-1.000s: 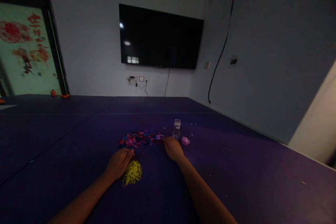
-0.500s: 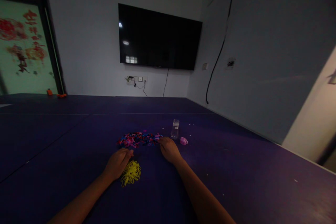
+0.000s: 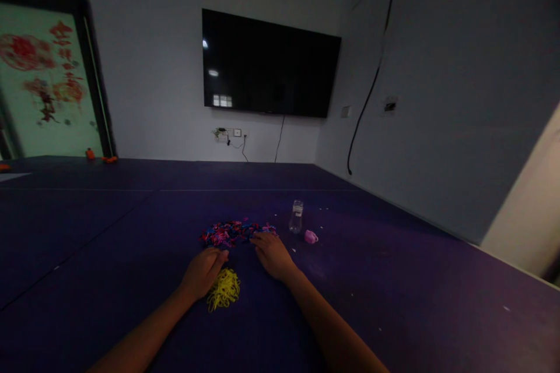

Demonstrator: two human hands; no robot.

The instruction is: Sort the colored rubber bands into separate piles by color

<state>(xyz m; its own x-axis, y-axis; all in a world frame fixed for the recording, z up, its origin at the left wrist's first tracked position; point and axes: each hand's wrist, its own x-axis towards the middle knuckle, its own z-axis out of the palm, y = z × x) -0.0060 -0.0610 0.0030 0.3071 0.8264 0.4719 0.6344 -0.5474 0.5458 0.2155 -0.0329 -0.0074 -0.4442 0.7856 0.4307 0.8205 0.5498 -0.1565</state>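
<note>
Yellow bands (image 3: pixel 224 291) lie piled apart; mixed heap (image 3: pixel 222 234) remains.
Heap lies at right hand's (image 3: pixel 272 255) fingertips; yellow pile just beside left hand (image 3: pixel 203 273). Fingers curl; cannot tell if either pinches a band. Clear bottle (image 3: pixel 296 219) stands beyond right hand.

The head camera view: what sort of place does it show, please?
Probably a room in a home, perhaps a living room: a large television hangs on the wall, and red decorations cover part of a pale green panel.
</note>
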